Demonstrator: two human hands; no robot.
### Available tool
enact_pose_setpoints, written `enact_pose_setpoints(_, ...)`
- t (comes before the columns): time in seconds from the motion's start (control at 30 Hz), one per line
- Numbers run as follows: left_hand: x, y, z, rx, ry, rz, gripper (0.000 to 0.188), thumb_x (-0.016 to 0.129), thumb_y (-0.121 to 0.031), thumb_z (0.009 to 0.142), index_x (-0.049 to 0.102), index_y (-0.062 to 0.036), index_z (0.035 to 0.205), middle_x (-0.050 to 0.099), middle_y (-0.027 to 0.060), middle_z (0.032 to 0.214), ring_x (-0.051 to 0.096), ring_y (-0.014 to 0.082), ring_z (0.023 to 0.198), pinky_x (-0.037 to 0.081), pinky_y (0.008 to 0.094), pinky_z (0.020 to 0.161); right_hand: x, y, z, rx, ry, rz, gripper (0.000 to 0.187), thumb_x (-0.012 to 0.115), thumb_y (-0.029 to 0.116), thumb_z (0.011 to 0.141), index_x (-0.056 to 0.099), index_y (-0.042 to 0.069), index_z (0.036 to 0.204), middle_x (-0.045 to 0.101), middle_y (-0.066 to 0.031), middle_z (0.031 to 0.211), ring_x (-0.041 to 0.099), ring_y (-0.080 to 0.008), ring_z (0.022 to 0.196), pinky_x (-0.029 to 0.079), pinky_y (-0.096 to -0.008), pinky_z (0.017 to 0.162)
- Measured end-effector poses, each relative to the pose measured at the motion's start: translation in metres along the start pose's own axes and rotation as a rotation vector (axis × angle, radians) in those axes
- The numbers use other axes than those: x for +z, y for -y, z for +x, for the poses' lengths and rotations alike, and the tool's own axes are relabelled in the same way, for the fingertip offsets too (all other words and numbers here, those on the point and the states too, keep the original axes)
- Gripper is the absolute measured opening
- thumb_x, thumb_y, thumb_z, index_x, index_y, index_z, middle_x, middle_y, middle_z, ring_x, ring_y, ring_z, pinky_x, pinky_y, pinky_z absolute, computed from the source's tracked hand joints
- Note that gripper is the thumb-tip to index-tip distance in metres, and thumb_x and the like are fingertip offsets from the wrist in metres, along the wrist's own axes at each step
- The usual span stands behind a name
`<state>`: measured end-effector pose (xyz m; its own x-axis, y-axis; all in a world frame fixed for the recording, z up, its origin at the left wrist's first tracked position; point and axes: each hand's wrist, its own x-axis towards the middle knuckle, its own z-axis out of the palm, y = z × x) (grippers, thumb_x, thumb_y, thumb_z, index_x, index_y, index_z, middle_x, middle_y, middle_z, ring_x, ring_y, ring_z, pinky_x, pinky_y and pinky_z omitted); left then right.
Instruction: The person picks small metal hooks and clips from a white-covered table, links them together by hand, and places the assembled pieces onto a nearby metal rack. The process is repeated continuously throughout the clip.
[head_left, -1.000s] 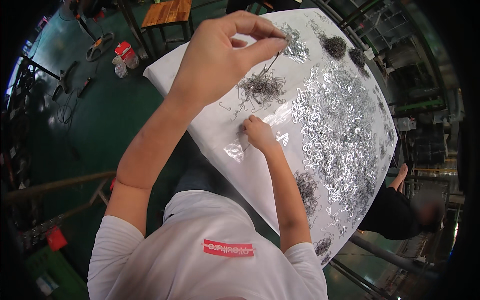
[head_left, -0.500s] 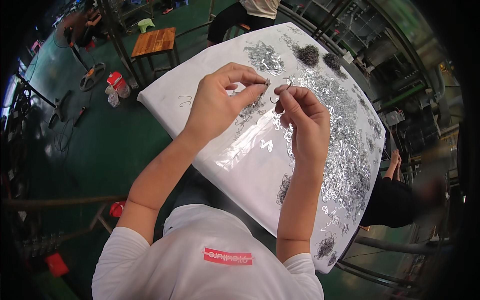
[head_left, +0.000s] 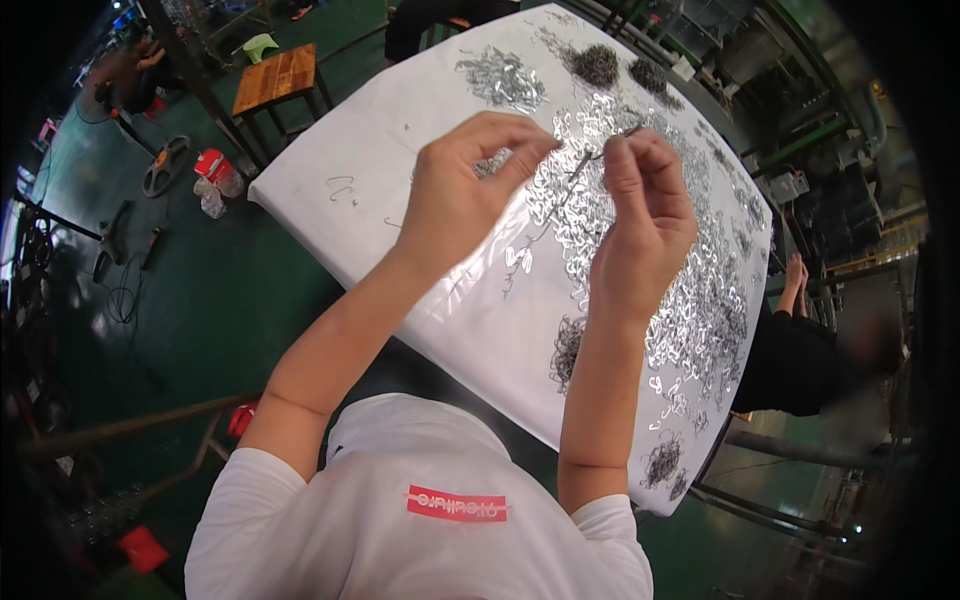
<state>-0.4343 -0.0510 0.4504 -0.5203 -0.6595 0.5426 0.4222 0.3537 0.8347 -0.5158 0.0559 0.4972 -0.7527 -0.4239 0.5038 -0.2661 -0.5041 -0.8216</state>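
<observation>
Both my hands are raised over a white-covered table (head_left: 365, 130), fingertips a short gap apart. My left hand (head_left: 470, 190) is pinched, thumb against fingers; whatever may lie between its fingertips is too small to make out. My right hand (head_left: 648, 205) grips a small dark metal hook (head_left: 632, 130) between thumb and fingers, its end sticking out above. From beside its fingertips a thin dark strand (head_left: 575, 180) runs down toward the near left; I cannot tell whether it is linked hooks. Under the hands spreads a wide layer of shiny S-shaped metal hooks (head_left: 690, 300).
A flatter pile of silvery hooks (head_left: 503, 80) lies at the back, with dark wire heaps (head_left: 595, 66) to its right. Another dark heap (head_left: 566, 350) sits beside my right forearm. A wooden stool (head_left: 275, 82) stands at the far left. A person in black (head_left: 795, 360) is at the right.
My hands have drawn slightly apart, the right one moving right and up. The thin dark strand now shows beside the right fingertips. The whole view has shifted a little.
</observation>
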Motion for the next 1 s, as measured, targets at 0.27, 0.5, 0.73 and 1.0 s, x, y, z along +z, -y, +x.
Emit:
enact_pose_setpoints(0.27, 0.020, 0.182, -0.053, -0.359, 0.483, 0.683, 0.020, 0.071, -0.027, 0.078, 0.073, -0.0097, 0.087, 0.066, 0.0051, 0.090, 0.060, 0.0220, 0.085, 0.047, 0.0379, 0.075, -0.027, 0.014, 0.016, -0.176, -0.055, -0.105, 0.009, 0.068, 0.000, 0.085, 0.063, -0.002, 0.091, 0.056, -0.0039, 0.102, 0.055, -0.0082, 0.084, 0.046, -0.0207, 0.071)
enact_pose_setpoints(0.5, 0.052, 0.231, -0.104, 0.048, 0.580, 1.109, 0.018, 0.067, -0.028, 0.081, 0.071, -0.0111, 0.082, 0.064, 0.0030, 0.091, 0.058, 0.0233, 0.095, 0.042, 0.0432, 0.076, -0.035, 0.007, 0.023, -0.165, -0.062, -0.142, 0.008, 0.068, -0.001, 0.085, 0.063, -0.003, 0.091, 0.055, -0.0044, 0.101, 0.055, -0.0089, 0.082, 0.046, -0.0207, 0.071)
enact_pose_setpoints(0.73, 0.028, 0.192, -0.044, -0.398, 0.342, 0.566, 0.016, 0.068, -0.022, 0.083, 0.071, -0.0067, 0.084, 0.068, 0.0054, 0.083, 0.064, 0.0172, 0.078, 0.048, 0.0353, 0.068, -0.029, 0.002, 0.019, -0.151, -0.054, -0.154, 0.008, 0.070, 0.002, 0.084, 0.064, -0.001, 0.088, 0.056, -0.0040, 0.101, 0.053, -0.0082, 0.084, 0.044, -0.0204, 0.068)
enact_pose_setpoints(1.0, -0.006, 0.005, 0.061, -0.286, 0.235, -0.191, 0.018, 0.068, -0.014, 0.086, 0.067, -0.0001, 0.097, 0.069, 0.0050, 0.087, 0.064, 0.0094, 0.078, 0.047, 0.0215, 0.068, -0.011, -0.007, 0.012, -0.104, 0.023, -0.287, 0.009, 0.073, 0.008, 0.080, 0.066, 0.004, 0.084, 0.058, -0.0024, 0.096, 0.052, -0.0080, 0.083, 0.041, -0.0207, 0.066)
